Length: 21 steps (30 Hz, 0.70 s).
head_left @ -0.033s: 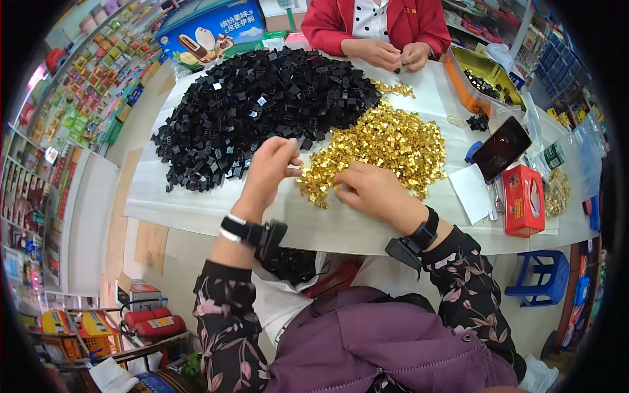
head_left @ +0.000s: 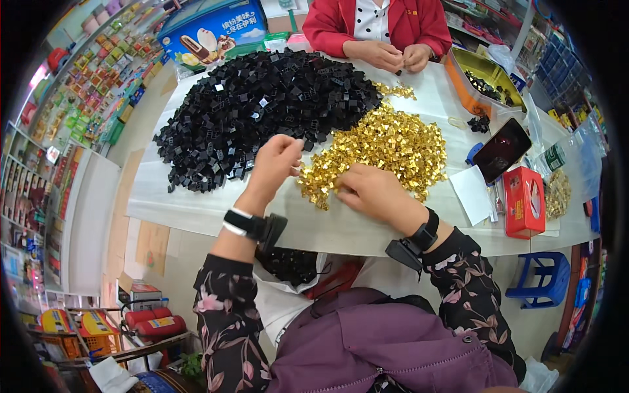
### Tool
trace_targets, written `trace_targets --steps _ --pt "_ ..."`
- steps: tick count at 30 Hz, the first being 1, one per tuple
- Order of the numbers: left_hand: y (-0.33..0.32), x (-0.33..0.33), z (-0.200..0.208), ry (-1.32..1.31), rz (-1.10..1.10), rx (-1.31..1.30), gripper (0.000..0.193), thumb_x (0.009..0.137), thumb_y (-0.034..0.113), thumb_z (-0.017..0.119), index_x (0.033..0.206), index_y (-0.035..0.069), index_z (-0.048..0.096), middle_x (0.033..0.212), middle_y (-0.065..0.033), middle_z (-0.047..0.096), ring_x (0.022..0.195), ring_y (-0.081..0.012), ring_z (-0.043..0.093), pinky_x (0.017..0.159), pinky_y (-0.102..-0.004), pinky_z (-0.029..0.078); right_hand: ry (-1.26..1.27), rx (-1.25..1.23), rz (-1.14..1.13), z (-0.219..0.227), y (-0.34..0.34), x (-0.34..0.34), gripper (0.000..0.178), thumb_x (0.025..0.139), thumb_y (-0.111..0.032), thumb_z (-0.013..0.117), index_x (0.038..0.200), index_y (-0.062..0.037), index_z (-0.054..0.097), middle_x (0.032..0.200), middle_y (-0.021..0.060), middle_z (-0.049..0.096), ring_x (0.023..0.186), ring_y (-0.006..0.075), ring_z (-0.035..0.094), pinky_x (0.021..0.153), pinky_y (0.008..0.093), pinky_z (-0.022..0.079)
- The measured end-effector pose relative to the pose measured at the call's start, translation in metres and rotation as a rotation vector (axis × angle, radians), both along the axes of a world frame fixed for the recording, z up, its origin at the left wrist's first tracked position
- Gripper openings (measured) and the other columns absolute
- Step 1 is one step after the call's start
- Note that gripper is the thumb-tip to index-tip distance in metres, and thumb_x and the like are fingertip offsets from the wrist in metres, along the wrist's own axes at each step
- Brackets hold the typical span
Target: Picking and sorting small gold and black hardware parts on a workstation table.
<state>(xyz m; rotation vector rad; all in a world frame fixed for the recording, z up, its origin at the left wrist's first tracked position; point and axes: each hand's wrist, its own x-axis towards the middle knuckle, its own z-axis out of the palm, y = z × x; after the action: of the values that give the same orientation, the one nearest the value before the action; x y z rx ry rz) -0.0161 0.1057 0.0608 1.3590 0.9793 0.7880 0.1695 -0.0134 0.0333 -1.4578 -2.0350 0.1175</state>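
Note:
A wide heap of small black plastic pieces (head_left: pixel 262 111) covers the left of the table. Beside it, on the right, spreads a pile of small shiny gold metal pieces (head_left: pixel 393 141). My left hand (head_left: pixel 276 164) hovers between the two, fingers curled and pinched; whatever is in them is too small or hidden to name. At the near edge of the gold pile, my right hand (head_left: pixel 373 190) has its fingers bent and closed down among the pieces, their tips partly hidden. Both wrists wear dark strapped devices.
Across the white table (head_left: pixel 196 213), a person in red works with both hands (head_left: pixel 393 57) together. To the right are an orange-and-gold tin (head_left: pixel 468 88) of dark pieces, a phone (head_left: pixel 503 149), white paper (head_left: pixel 470 190) and a red box (head_left: pixel 523 200). A blue stool (head_left: pixel 540 278) stands below.
My left hand has tilted slightly, its fingers drawn a little closer together. The right hand stays nearly where it was at the gold pile.

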Motion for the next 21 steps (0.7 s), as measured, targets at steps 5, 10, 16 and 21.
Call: trace_targets --steps 5,10,16,21 --pt "0.026 0.021 -0.014 0.965 -0.097 0.754 0.024 0.083 0.027 0.060 0.088 0.003 0.060 0.083 -0.0121 0.063 0.076 -0.0269 0.063 0.065 -0.0361 0.050 -0.022 -0.042 0.032 -0.003 0.001 0.006 0.014 0.077 -0.021 0.065 0.086 -0.0112 0.064 0.080 0.0065 0.058 0.072 0.0254 0.060 0.061 0.0357 0.050" --pt "0.027 0.022 -0.021 0.969 -0.128 0.946 0.024 0.081 0.025 0.060 0.091 0.003 0.060 0.081 -0.0147 0.062 0.074 -0.0336 0.061 0.068 -0.0410 0.049 0.018 -0.023 0.018 0.004 -0.003 0.001 0.011 0.077 -0.021 0.065 0.083 -0.0122 0.065 0.078 0.0051 0.058 0.072 0.0238 0.060 0.061 0.0347 0.050" --pt "0.010 0.005 0.007 0.561 -0.122 0.588 0.022 0.085 0.021 0.057 0.097 0.003 0.058 0.080 -0.0099 0.062 0.058 -0.0177 0.056 0.052 -0.0285 0.045 0.003 -0.011 0.035 -0.007 0.002 0.000 0.010 0.076 -0.022 0.063 0.080 -0.0124 0.063 0.078 0.0042 0.058 0.075 0.0239 0.061 0.062 0.0368 0.050" --pt "-0.043 -0.018 0.018 -0.053 -0.072 0.075 0.023 0.089 0.015 0.053 0.108 0.003 0.055 0.079 -0.0049 0.058 0.051 -0.0043 0.046 0.043 -0.0170 0.034 0.010 0.020 0.026 -0.009 0.003 0.002 0.008 0.076 -0.020 0.065 0.079 -0.0129 0.065 0.075 0.0036 0.059 0.070 0.0229 0.061 0.058 0.0336 0.049"
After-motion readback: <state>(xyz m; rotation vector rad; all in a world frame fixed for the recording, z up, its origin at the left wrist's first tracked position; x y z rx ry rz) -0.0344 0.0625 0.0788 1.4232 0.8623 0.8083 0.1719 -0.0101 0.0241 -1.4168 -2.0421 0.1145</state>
